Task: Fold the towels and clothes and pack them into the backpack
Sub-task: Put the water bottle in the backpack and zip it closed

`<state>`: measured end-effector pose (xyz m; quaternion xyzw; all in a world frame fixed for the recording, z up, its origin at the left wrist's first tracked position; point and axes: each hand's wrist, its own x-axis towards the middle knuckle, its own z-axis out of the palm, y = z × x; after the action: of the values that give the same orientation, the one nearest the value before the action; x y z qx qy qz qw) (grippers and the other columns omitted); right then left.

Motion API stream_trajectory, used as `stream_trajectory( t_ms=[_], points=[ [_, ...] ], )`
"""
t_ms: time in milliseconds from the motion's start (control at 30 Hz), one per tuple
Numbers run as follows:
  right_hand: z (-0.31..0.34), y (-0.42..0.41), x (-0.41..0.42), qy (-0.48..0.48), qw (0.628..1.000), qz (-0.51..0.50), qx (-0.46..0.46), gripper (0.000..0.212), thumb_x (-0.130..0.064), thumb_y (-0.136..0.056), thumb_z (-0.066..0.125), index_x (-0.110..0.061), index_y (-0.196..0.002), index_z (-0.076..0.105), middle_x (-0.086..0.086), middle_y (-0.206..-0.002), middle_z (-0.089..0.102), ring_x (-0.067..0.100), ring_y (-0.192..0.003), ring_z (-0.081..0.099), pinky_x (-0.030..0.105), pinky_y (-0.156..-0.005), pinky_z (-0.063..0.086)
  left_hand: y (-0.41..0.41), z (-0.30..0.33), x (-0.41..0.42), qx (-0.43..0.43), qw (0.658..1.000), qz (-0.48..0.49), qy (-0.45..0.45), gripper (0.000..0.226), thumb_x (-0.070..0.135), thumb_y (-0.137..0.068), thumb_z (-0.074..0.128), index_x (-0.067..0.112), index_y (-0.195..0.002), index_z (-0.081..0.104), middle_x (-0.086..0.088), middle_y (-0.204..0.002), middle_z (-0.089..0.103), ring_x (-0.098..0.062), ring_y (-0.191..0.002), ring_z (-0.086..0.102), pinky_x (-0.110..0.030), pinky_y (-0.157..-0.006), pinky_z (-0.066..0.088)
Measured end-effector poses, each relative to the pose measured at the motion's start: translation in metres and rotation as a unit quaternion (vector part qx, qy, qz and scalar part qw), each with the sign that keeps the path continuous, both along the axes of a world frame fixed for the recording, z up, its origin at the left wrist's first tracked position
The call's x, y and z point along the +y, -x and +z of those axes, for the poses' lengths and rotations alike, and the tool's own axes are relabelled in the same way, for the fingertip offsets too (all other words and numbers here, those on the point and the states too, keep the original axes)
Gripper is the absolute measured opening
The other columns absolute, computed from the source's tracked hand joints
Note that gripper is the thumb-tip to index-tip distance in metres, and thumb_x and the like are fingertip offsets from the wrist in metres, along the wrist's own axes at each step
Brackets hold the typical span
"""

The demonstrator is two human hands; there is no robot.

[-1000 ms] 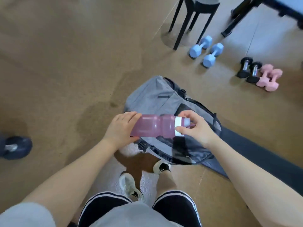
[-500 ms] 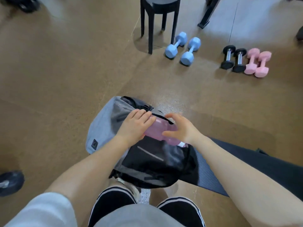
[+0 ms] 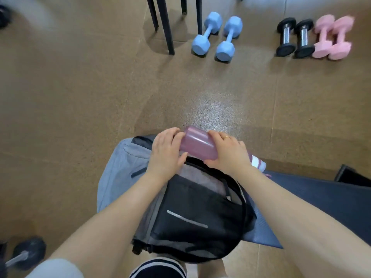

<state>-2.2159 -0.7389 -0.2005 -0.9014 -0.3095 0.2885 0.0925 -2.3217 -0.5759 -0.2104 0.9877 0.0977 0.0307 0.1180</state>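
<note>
A grey and black backpack (image 3: 180,213) lies open on the floor (image 3: 80,97), just under both hands. The right hand (image 3: 228,155) curls round a pink bottle (image 3: 197,145), thumb beneath; the left hand (image 3: 166,153) cups its base with bent fingers. Beyond the fingertips stand blue dumbbells (image 3: 216,37), black dumbbells (image 3: 295,38) and pink dumbbells (image 3: 331,38).

surface: brown speckled floor (image 3: 80,101) | on it: grey-and-black fabric backpack (image 3: 120,177); dark blue mat (image 3: 321,201); two light-blue dumbbells (image 3: 216,37); two black-and-chrome dumbbells (image 3: 295,37); two pink dumbbells (image 3: 331,37); black stool legs (image 3: 164,27)
</note>
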Motion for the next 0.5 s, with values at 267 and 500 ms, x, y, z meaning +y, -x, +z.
stream_trajectory(
  t_ms=[267,500],
  points=[
    [-0.066,-0.007,0.018,0.099,0.994,-0.008,0.038,0.081,-0.043,-0.072,0.069,-0.030,-0.139,0.026,0.003,-0.138,0.041,0.029,-0.124,0.042,0.040,-0.098,0.033,-0.048,-0.057,0.044,0.330,0.944,0.007,0.004,0.039,0.045,-0.087,0.055,0.015,-0.111,0.054,-0.008,-0.115,0.052,-0.028,-0.110,0.049,-0.036,-0.089,0.038],
    [-0.085,0.004,0.015,0.122,0.992,-0.001,0.039,0.081,-0.043,-0.074,0.068,-0.032,-0.140,0.024,0.004,-0.139,0.038,0.028,-0.126,0.039,0.040,-0.099,0.032,-0.045,-0.090,0.039,0.403,0.915,0.016,0.015,0.064,0.052,-0.074,0.065,0.010,-0.117,0.045,-0.012,-0.119,0.049,-0.030,-0.112,0.046,-0.039,-0.082,0.043]
  ],
)
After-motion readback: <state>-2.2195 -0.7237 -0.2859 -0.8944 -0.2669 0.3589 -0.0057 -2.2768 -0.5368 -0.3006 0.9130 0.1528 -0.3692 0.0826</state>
